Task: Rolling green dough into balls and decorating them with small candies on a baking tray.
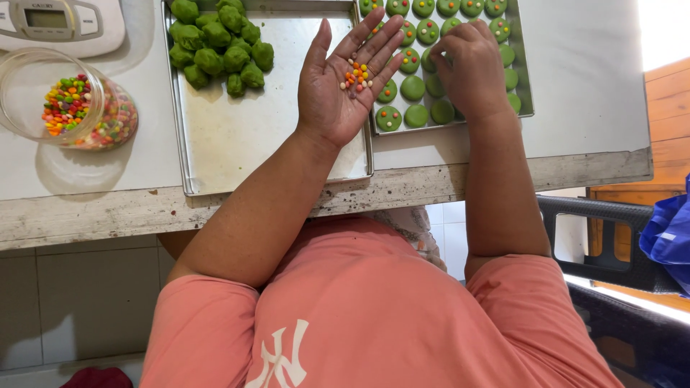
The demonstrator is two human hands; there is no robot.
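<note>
My left hand (pixel 343 82) lies palm up over the edge between two metal trays, cupping a few small coloured candies (pixel 356 75). My right hand (pixel 471 68) rests palm down on the right tray (pixel 527 79), fingers bent over flat green cookie rounds (pixel 413 88), some topped with coloured candies. Whether its fingertips pinch a candy I cannot tell. The left tray (pixel 237 136) carries a heap of rough green dough balls (pixel 219 47) at its far corner.
A glass jar (pixel 72 100) of mixed coloured candies lies on its side at the left. A white kitchen scale (pixel 61 25) stands behind it. The worn counter edge (pixel 108 215) runs across. A dark chair (pixel 611 244) and blue bag (pixel 668 233) are at the right.
</note>
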